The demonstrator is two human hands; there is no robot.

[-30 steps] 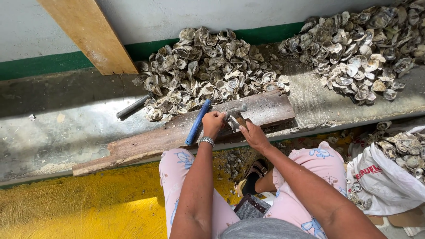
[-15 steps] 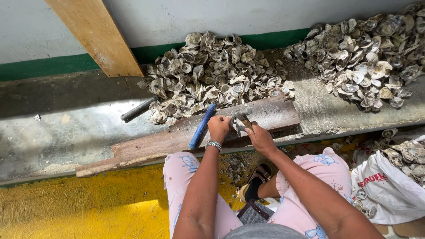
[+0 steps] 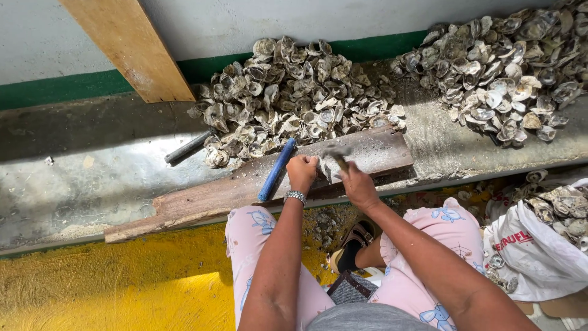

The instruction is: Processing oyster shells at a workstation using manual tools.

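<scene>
Shucking: an oyster (image 3: 323, 170) is being opened on the wooden plank (image 3: 202, 199).
Left hand (image 3: 302, 173): clenching around the oyster, pinning it.
Right hand (image 3: 358, 187): gripping a small tool (image 3: 338, 158), working above the oyster.
Next: likely needing steady prying at the shell seam.
Blue bar (image 3: 275, 170): lying on the plank, left of the oyster.

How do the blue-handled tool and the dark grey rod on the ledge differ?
The blue-handled tool lies on the wooden plank, beside the left hand; the dark grey rod lies on the bare ledge, well clear of either hand. The tool is bright blue, the rod dull grey. Both lie slanted near the shell pile.
</scene>
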